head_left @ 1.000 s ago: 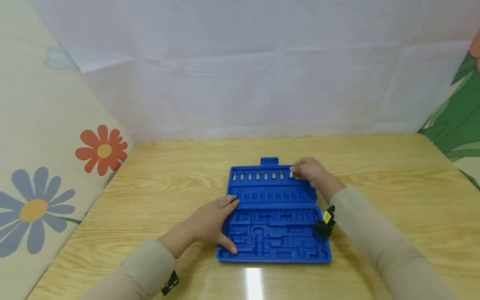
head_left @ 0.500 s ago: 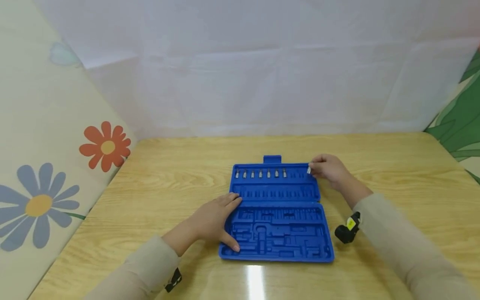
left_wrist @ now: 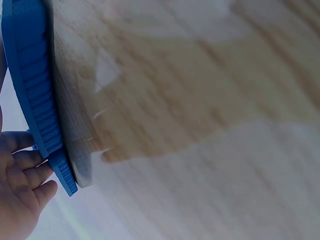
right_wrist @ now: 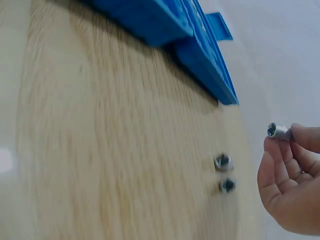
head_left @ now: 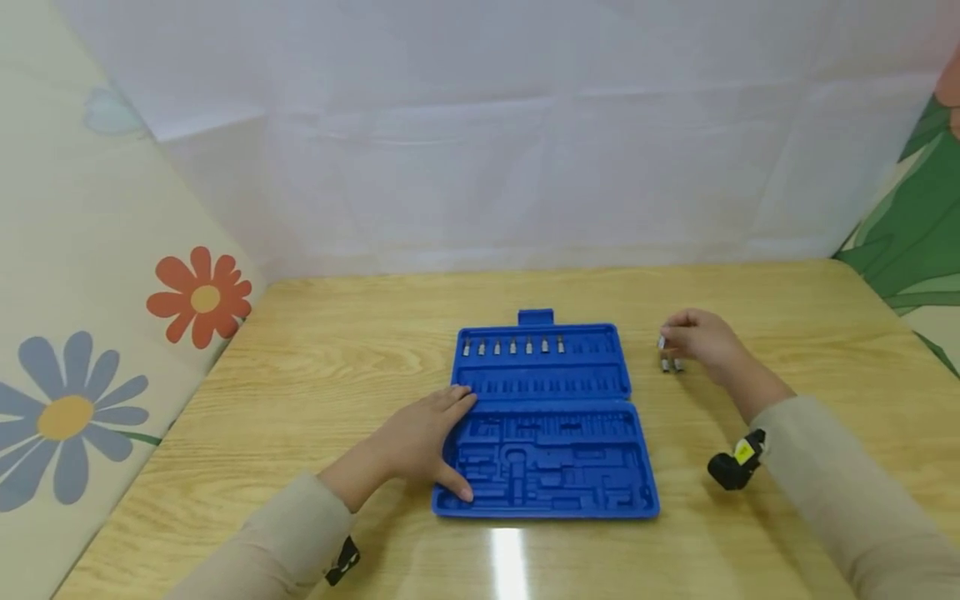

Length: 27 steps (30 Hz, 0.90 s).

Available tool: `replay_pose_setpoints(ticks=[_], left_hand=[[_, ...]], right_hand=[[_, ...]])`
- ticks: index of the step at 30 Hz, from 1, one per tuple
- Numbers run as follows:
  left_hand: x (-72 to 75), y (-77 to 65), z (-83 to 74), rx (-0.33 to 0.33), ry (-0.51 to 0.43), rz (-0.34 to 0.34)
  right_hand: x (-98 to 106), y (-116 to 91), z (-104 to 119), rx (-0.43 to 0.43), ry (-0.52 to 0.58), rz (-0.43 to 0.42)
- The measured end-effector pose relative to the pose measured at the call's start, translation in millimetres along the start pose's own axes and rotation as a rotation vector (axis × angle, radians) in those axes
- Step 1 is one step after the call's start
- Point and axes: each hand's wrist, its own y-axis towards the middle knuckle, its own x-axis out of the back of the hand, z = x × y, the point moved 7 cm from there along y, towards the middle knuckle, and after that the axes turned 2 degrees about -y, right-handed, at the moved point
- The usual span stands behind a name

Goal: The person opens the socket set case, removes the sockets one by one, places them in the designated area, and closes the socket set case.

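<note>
An open blue tool case lies flat, with molded recesses in both halves. Several small silver bit sockets stand in a row along its far half, and the slots at the right end of that row are bare. My left hand rests on the case's left edge, fingers and thumb spread over the rim. Right of the case, my right hand pinches one bit socket between thumb and fingertips, above the table. Two more bit sockets, a nearer and a farther, sit side by side on the tabletop below it.
The wood-grain table extends on all sides of the case. A white sheet hangs behind its far edge. Flower-printed cloth covers the left side. A latch tab sticks out from the case's far edge.
My right hand has lifted a bit socket out of the far row and carried it right, off the case to above the two on the table. My left hand stays put.
</note>
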Motion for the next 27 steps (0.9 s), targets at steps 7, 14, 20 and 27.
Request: replay_pose_setpoints(ticks=[7,14,20,27], left_hand=[[-0.4,-1.2,0.9,0.024,-0.007,0.017],[0.4,-1.4,0.5,0.024,-0.005,0.017],[1.6,-1.5,0.2,0.020,-0.011,0.014],[1.0,-1.3,0.2,0.009,-0.011,0.005]], right_hand=[[14,-6,-10,-0.004,-0.093,-0.034],[23,-10,-23,-0.023,-0.136,-0.068],[21,-9,-30,-0.047,-0.164,-0.024],[20,-6,-32,-0.057,-0.272,-0.025]])
